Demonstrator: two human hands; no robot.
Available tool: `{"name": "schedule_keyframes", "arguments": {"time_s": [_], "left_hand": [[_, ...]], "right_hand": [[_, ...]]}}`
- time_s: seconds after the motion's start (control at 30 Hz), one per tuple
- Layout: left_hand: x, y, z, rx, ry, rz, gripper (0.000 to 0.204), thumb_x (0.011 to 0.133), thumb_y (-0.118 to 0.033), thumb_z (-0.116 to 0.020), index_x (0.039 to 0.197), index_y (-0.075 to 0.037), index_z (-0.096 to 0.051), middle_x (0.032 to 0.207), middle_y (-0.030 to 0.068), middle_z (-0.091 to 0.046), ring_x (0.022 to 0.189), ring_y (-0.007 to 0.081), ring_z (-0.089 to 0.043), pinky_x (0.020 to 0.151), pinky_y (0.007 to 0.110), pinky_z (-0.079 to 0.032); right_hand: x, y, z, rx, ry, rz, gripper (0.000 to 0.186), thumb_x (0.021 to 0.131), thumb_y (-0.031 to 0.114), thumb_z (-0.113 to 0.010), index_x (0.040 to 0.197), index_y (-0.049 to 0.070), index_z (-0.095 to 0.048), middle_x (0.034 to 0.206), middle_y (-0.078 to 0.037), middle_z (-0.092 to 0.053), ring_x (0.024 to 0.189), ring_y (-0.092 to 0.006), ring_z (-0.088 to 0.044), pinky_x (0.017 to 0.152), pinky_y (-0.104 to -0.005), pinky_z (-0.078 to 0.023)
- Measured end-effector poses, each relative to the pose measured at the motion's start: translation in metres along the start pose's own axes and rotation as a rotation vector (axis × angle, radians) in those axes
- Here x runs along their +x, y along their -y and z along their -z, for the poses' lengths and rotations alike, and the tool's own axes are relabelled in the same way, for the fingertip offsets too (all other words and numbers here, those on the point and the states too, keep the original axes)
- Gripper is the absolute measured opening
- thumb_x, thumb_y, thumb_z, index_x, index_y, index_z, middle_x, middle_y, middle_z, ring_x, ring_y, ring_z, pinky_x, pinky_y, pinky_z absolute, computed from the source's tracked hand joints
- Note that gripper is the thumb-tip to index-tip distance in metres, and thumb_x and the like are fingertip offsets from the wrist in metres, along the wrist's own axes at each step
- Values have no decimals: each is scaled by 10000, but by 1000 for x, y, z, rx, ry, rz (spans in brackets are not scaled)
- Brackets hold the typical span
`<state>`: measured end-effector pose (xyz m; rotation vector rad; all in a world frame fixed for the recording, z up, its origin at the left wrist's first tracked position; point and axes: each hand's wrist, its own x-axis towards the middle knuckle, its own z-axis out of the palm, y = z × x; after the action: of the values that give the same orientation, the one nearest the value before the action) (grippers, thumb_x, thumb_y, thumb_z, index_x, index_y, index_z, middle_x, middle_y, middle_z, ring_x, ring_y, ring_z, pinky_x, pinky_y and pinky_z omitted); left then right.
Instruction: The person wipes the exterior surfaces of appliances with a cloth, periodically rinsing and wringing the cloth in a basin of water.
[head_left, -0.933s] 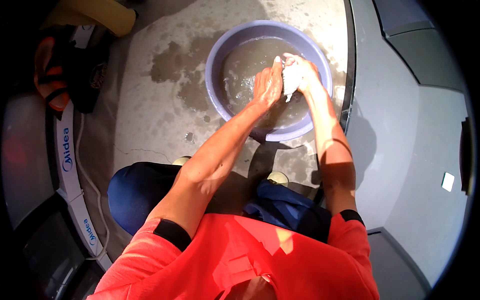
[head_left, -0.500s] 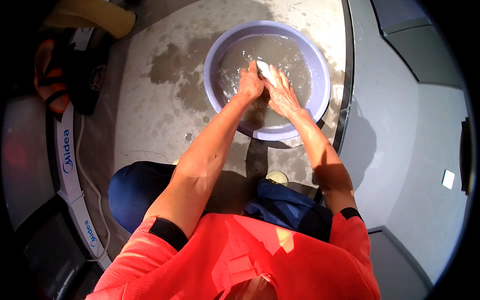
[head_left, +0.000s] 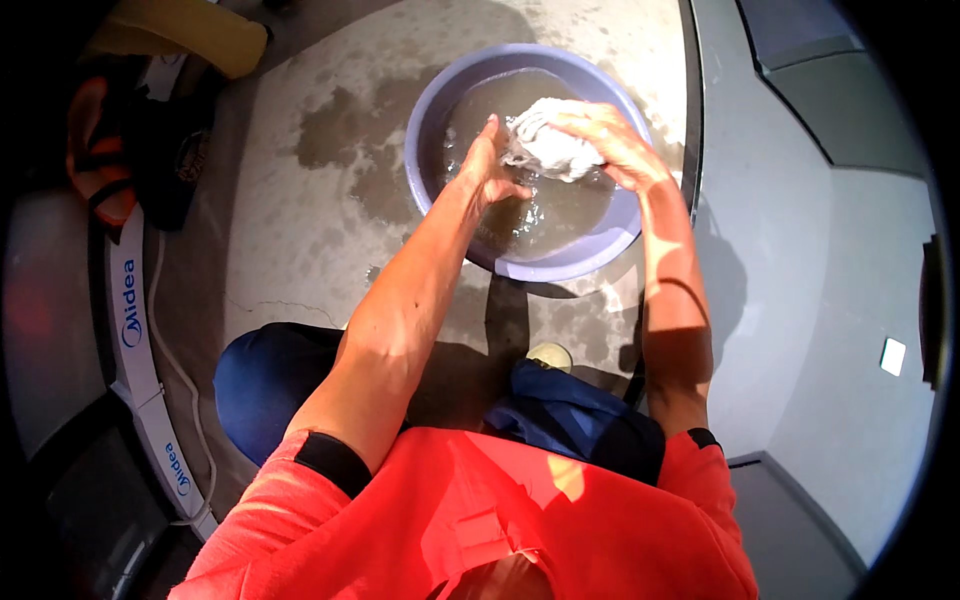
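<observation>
Cloth (head_left: 550,142): shifted up and right since the earlier frame, spread into a fuller white bundle at the frame's upper centre, over the basin's (head_left: 565,267) water (head_left: 550,218).
Right hand (head_left: 618,142): moved up too, wrist bent, fingers pointing left across the cloth; grip clamped on its right side.
Left hand (head_left: 488,172): just left of the cloth, fingers pointing up, thumb spread right; grip apart, contact with the cloth unclear.
Forearms: left (head_left: 425,265) slanting up-right, right (head_left: 672,262) nearly upright.
</observation>
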<state>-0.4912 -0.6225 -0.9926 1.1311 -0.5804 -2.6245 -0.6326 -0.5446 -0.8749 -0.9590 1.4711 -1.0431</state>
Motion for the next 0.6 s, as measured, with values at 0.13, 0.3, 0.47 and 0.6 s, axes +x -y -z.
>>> {"name": "schedule_keyframes", "arguments": {"time_s": [0.13, 0.3, 0.47, 0.6], "left_hand": [[-10, -16, -8, -388, 321, -7, 685, 918, -582, -300, 1343, -48, -360, 1344, 169, -433, 1217, 358, -442, 980, 581, -354], [-11, -18, -19, -438, 236, 69, 556, 899, -532, -443, 1146, -38, -509, 1059, 132, -610, 971, 304, -590, 882, 457, -469], [10, -5, -21, 368, 207, -510, 360, 889, -332, -548, 1103, -46, -508, 998, 89, -610, 942, 246, -595, 794, 398, -520], [11, 10, -37, -364, 226, -86, 244, 925, -206, -482, 1105, -44, -501, 1009, 72, -599, 926, 227, -598, 753, 392, -544]], "right_hand": [[6, 12, -4, 93, -109, -36, 361, 856, 365, -607, 954, 24, -671, 854, -51, -663, 775, -125, -587, 691, -281, -458], [3, 11, -47, -961, -213, 171, 278, 767, 331, -636, 843, 67, -677, 838, -149, -588, 821, -275, -609, 767, -370, -471], [24, -20, -107, -1222, -595, 392, 375, 745, 321, -613, 961, 16, -588, 870, -165, -582, 845, -352, -616, 711, -455, -495], [58, -39, -31, -812, -671, 99, 398, 719, 245, -589, 1039, 10, -559, 922, -198, -628, 795, -401, -610, 710, -469, -488]]}}
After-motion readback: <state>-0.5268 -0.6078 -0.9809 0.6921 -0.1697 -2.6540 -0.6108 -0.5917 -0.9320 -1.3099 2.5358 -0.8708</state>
